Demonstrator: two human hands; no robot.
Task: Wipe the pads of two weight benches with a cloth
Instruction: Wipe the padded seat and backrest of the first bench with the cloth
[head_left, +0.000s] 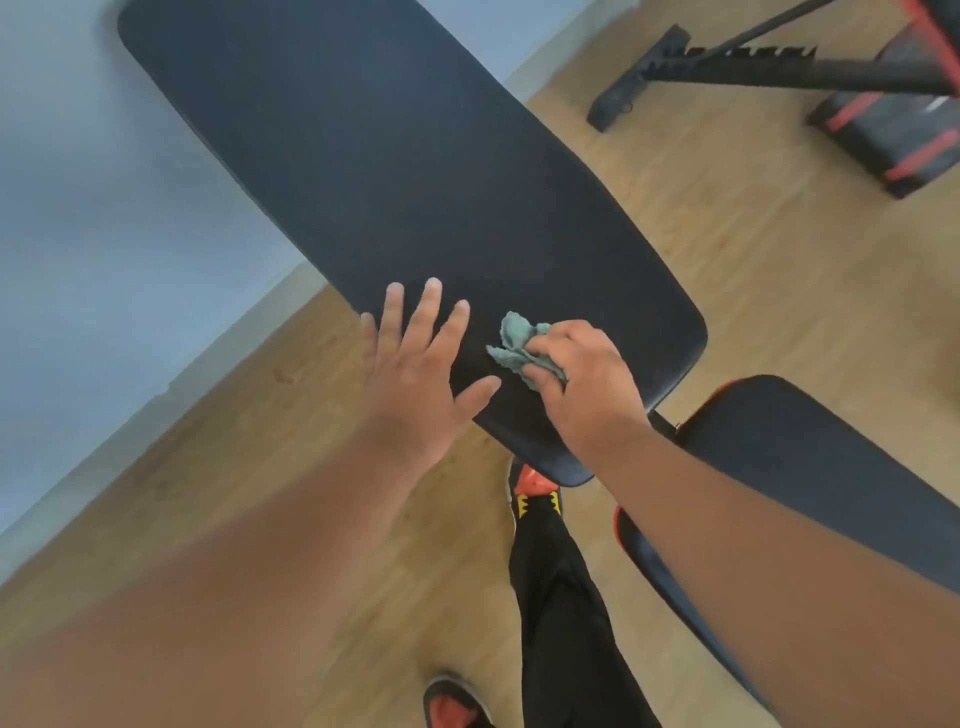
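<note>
Backrest pad (374, 171) long axis upper-left to lower-right.

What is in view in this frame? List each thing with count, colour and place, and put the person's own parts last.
back pad: 1, dark grey-black, long, running from top left toward centre
seat pad: 1, dark with red edge trim, lower right, beside the back pad's near end
second bench: 1, black frame with black and red pad, top right on the floor
cloth: 1, teal, crumpled, on the back pad's near end
floor: light wood
wall: pale blue-grey, left
shoes: 2, dark with red and yellow, bottom centre
trouser leg: 1, black, bottom centre
left hand: fingers spread flat on the back pad's edge
right hand: grips the cloth against the pad
</note>
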